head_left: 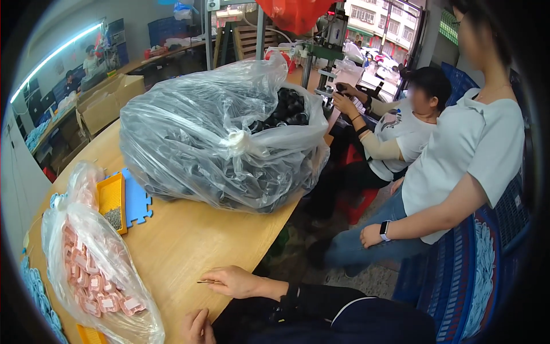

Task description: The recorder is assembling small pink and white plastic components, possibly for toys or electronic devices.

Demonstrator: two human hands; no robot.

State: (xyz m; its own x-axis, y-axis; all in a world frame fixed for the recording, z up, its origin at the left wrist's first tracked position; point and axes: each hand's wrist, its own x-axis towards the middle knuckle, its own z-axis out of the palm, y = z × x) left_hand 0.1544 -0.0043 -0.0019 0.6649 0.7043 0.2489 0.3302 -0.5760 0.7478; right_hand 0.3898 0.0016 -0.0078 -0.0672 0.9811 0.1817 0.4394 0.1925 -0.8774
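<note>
My right hand point(236, 281) is over the near edge of the wooden table point(223, 235), its fingertips pinched on a thin, dark, stick-like piece point(208, 281) too small to name. Closer to me, at the lower edge of the picture, my left hand point(197, 327) has its fingers curled together; whatever they may hold is hidden. Left of both hands lies a clear plastic bag point(109, 241) with several small pink box-shaped parts point(94, 281) inside. Beyond my hands stands a big clear bag point(195, 132) of black round parts point(289, 109), its mouth partly open.
A yellow tray point(112, 198) with small metal pieces rests by a blue foam mat point(135, 200). To the right, one person point(464, 155) stands close by the table; another point(407, 120) sits at a bench press point(326, 63). Blue crates point(452, 286) stand at lower right.
</note>
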